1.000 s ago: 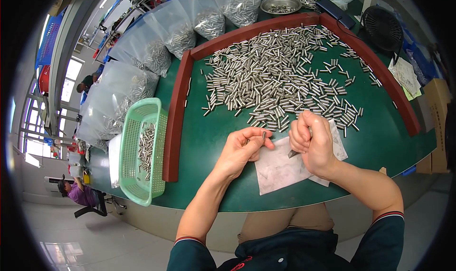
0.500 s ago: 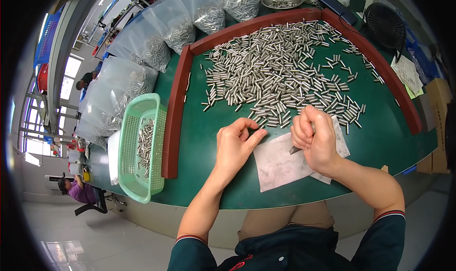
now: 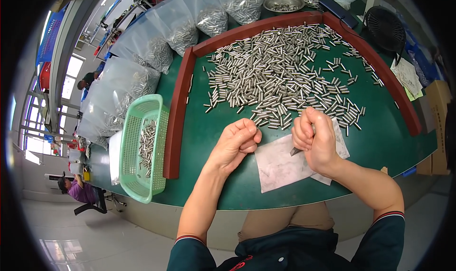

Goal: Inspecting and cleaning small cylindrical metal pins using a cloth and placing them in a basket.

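Observation:
My left hand (image 3: 236, 145) is closed just in front of the pile, its thumb pressed against curled fingers. Whatever it holds, if anything, is hidden. Closed in a fist above the pale stained sheets (image 3: 280, 169), my right hand (image 3: 316, 140) grips a tool with a flat grey tip (image 3: 295, 151); the rest of the tool is covered by the fingers. Beyond both hands lies a wide heap of short shiny metal pins (image 3: 266, 74) on the green tabletop (image 3: 204, 128).
Dark red wooden rails (image 3: 179, 119) border the heap. Left of them stands a light green plastic basket (image 3: 159, 152) with more pins inside. Clear bags of pins (image 3: 142, 81), a metal bowl (image 3: 284, 4) and a black fan (image 3: 385, 28) line the back. A person sits far left.
My left hand has gone from thumb and fingers apart to closed, shifting slightly left. My right hand keeps its grip and place.

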The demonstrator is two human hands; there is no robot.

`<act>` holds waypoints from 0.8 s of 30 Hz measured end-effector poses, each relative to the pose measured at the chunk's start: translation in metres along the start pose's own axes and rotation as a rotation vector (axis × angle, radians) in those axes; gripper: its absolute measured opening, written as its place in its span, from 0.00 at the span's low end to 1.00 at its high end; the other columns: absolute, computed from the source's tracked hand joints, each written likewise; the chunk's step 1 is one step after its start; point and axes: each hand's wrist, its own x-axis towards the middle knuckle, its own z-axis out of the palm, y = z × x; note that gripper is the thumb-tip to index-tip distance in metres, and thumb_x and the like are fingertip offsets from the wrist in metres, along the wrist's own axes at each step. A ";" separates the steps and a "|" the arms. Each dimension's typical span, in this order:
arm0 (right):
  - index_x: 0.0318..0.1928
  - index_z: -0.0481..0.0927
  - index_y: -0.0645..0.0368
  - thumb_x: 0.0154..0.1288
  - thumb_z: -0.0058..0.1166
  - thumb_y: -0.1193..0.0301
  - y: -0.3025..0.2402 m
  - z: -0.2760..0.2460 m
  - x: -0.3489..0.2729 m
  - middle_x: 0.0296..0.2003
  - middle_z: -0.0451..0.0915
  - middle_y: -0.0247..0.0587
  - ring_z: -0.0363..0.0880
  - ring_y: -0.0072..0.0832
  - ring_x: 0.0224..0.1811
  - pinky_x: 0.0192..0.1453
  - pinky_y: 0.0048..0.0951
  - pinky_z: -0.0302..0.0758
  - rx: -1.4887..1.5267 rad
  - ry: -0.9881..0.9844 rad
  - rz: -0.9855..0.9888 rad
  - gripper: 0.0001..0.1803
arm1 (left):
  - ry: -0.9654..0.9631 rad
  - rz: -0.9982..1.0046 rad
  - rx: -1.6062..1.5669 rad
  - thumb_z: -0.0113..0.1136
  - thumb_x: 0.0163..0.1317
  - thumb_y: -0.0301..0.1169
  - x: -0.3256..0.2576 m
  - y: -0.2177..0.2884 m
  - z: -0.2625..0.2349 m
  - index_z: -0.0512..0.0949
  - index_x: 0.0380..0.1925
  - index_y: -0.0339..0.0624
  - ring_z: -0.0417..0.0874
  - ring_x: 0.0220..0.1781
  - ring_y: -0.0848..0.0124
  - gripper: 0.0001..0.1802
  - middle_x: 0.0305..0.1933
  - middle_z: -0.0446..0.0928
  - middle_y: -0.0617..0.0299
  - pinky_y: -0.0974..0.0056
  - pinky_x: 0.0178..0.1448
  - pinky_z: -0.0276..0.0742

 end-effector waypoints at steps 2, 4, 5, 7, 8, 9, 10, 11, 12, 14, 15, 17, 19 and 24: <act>0.13 0.54 0.55 0.64 0.32 0.66 -0.001 0.001 0.000 0.09 0.54 0.29 0.46 0.15 0.11 0.15 0.19 0.47 -0.006 0.001 0.000 0.21 | -0.018 0.000 0.007 0.52 0.59 0.30 0.001 -0.001 0.002 0.70 0.28 0.40 0.51 0.16 0.84 0.05 0.22 0.69 0.64 0.78 0.20 0.50; 0.13 0.54 0.55 0.64 0.32 0.66 -0.002 0.002 0.000 0.09 0.54 0.29 0.46 0.15 0.11 0.15 0.19 0.47 -0.010 0.011 0.000 0.20 | -0.057 -0.002 0.021 0.49 0.61 0.28 0.002 -0.003 0.005 0.72 0.35 0.37 0.52 0.16 0.84 0.07 0.26 0.72 0.62 0.78 0.21 0.50; 0.13 0.54 0.55 0.64 0.32 0.66 -0.001 0.001 0.000 0.09 0.54 0.29 0.46 0.15 0.11 0.15 0.19 0.47 -0.010 0.011 -0.001 0.20 | -0.088 0.029 0.039 0.48 0.61 0.27 0.002 -0.006 0.000 0.72 0.40 0.36 0.52 0.15 0.84 0.10 0.27 0.73 0.61 0.78 0.21 0.51; 0.13 0.54 0.55 0.64 0.32 0.66 0.000 0.000 0.001 0.09 0.54 0.29 0.45 0.15 0.11 0.15 0.19 0.47 0.004 0.006 0.013 0.20 | -0.073 0.033 0.114 0.47 0.62 0.28 0.000 -0.005 0.002 0.72 0.38 0.37 0.52 0.15 0.84 0.08 0.26 0.73 0.61 0.77 0.21 0.51; 0.13 0.54 0.55 0.64 0.32 0.66 0.000 0.000 0.001 0.09 0.54 0.29 0.45 0.15 0.11 0.15 0.19 0.47 0.003 0.007 0.013 0.20 | -0.058 0.037 0.189 0.47 0.62 0.29 -0.001 -0.004 0.003 0.72 0.37 0.37 0.52 0.15 0.84 0.08 0.26 0.73 0.61 0.77 0.21 0.51; 0.13 0.54 0.55 0.64 0.32 0.66 0.000 -0.001 0.002 0.09 0.54 0.29 0.45 0.15 0.11 0.15 0.19 0.47 0.005 0.008 0.012 0.20 | -0.059 0.037 0.189 0.47 0.62 0.29 0.000 -0.003 0.004 0.72 0.37 0.37 0.52 0.15 0.84 0.08 0.26 0.73 0.61 0.77 0.21 0.51; 0.14 0.54 0.55 0.64 0.32 0.67 0.000 -0.001 0.002 0.09 0.54 0.29 0.45 0.15 0.11 0.15 0.19 0.47 0.007 0.008 0.011 0.20 | -0.038 0.041 0.200 0.47 0.62 0.29 0.000 -0.002 0.006 0.71 0.34 0.39 0.52 0.15 0.84 0.06 0.25 0.73 0.60 0.77 0.21 0.51; 0.14 0.54 0.55 0.64 0.32 0.67 0.000 -0.001 0.002 0.09 0.54 0.29 0.45 0.15 0.11 0.15 0.19 0.47 0.007 0.008 0.011 0.20 | -0.018 0.044 0.211 0.47 0.62 0.30 0.000 -0.002 0.007 0.71 0.32 0.40 0.52 0.15 0.84 0.06 0.25 0.73 0.60 0.77 0.21 0.51; 0.13 0.54 0.55 0.64 0.32 0.66 -0.001 -0.002 0.002 0.09 0.54 0.29 0.46 0.15 0.11 0.15 0.19 0.47 0.007 0.010 0.013 0.20 | -0.019 0.044 0.210 0.47 0.62 0.30 0.001 -0.003 0.006 0.71 0.32 0.40 0.52 0.15 0.84 0.06 0.25 0.73 0.60 0.77 0.21 0.51; 0.13 0.54 0.55 0.64 0.32 0.66 -0.001 -0.001 0.002 0.09 0.54 0.29 0.46 0.15 0.11 0.15 0.19 0.47 0.010 0.006 0.015 0.20 | 0.000 0.049 0.137 0.47 0.62 0.29 0.000 -0.005 0.003 0.69 0.29 0.42 0.52 0.15 0.84 0.05 0.25 0.73 0.60 0.77 0.21 0.51; 0.13 0.54 0.55 0.64 0.32 0.66 0.000 0.000 0.002 0.09 0.54 0.29 0.46 0.15 0.11 0.15 0.19 0.47 0.009 0.003 0.014 0.20 | 0.002 0.051 0.139 0.47 0.62 0.29 0.000 -0.004 0.001 0.69 0.29 0.42 0.52 0.15 0.84 0.05 0.25 0.73 0.60 0.77 0.21 0.51; 0.13 0.54 0.55 0.64 0.32 0.66 -0.001 0.000 0.002 0.09 0.54 0.29 0.46 0.15 0.11 0.15 0.19 0.47 0.006 -0.001 0.007 0.20 | -0.062 -0.032 -0.008 0.49 0.61 0.28 0.000 -0.002 -0.001 0.69 0.28 0.42 0.53 0.16 0.84 0.04 0.25 0.73 0.61 0.77 0.21 0.51; 0.13 0.54 0.55 0.64 0.32 0.66 -0.001 0.000 0.001 0.09 0.54 0.29 0.46 0.15 0.11 0.14 0.19 0.47 0.000 0.000 0.005 0.20 | -0.069 -0.011 -0.006 0.50 0.60 0.28 0.001 -0.004 -0.003 0.70 0.30 0.41 0.54 0.17 0.84 0.03 0.26 0.73 0.61 0.78 0.22 0.52; 0.13 0.54 0.55 0.64 0.32 0.66 0.000 -0.001 0.002 0.09 0.54 0.29 0.46 0.15 0.11 0.14 0.19 0.47 0.010 0.005 0.008 0.20 | -0.020 -0.009 0.089 0.51 0.59 0.26 0.000 -0.004 0.000 0.73 0.38 0.37 0.55 0.18 0.84 0.08 0.28 0.74 0.61 0.78 0.23 0.52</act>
